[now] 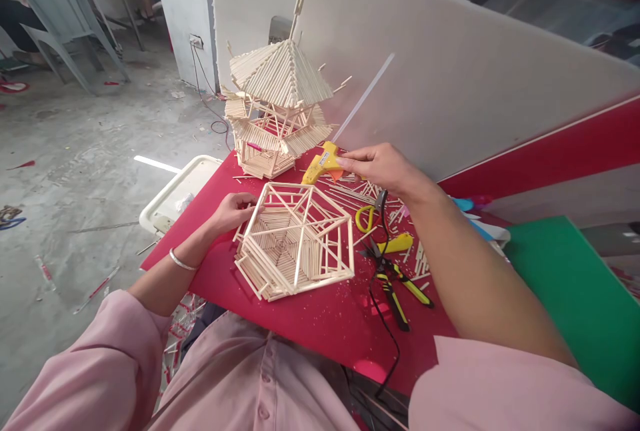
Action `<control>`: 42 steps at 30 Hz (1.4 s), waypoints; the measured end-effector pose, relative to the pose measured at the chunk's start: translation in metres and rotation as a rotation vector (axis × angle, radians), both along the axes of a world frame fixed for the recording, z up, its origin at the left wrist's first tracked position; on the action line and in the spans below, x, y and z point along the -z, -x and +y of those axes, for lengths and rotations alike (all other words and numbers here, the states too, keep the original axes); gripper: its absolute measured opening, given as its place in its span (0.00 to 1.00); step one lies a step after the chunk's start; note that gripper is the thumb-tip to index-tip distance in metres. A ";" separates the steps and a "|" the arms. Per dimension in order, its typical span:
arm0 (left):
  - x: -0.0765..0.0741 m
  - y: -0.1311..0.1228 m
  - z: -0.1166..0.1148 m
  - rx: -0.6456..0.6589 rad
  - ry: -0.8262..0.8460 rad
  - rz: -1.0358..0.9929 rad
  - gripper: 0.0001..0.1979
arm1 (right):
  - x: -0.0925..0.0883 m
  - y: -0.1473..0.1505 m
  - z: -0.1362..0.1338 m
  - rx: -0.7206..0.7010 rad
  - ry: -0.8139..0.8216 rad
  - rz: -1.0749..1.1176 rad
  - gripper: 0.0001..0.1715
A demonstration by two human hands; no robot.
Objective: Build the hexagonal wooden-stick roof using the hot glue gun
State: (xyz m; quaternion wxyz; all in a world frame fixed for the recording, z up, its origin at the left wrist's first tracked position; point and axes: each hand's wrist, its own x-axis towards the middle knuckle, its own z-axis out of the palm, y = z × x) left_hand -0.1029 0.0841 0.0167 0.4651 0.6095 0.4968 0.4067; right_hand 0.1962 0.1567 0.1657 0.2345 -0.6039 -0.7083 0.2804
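My right hand (377,165) grips a yellow hot glue gun (323,163), a long clear glue stick (365,97) jutting from its back. The gun's nozzle points down near the far rim of a hexagonal wooden stick frame (300,231). This frame has a patterned stick floor and open lattice sides. At its left edge is my left hand (234,213), fingers curled against the rim sticks; the fingertips are partly hidden. Behind stands a tiered stick pagoda (283,77) with a pointed roof.
Black-and-yellow pliers (395,284), yellow-handled scissors (367,217) and loose sticks (350,191) lie on the red tabletop (320,324). A black cord (383,317) runs down past the front edge. There is a white tray (150,211) at left and a green board (575,297) at right.
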 end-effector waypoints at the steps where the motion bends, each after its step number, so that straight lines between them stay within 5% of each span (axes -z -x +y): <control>1: -0.001 0.000 0.000 0.001 -0.004 0.003 0.21 | 0.000 -0.001 0.001 -0.001 0.006 0.015 0.21; 42: -0.001 -0.001 0.000 0.013 0.009 0.014 0.22 | 0.004 -0.004 0.005 0.025 0.115 0.094 0.27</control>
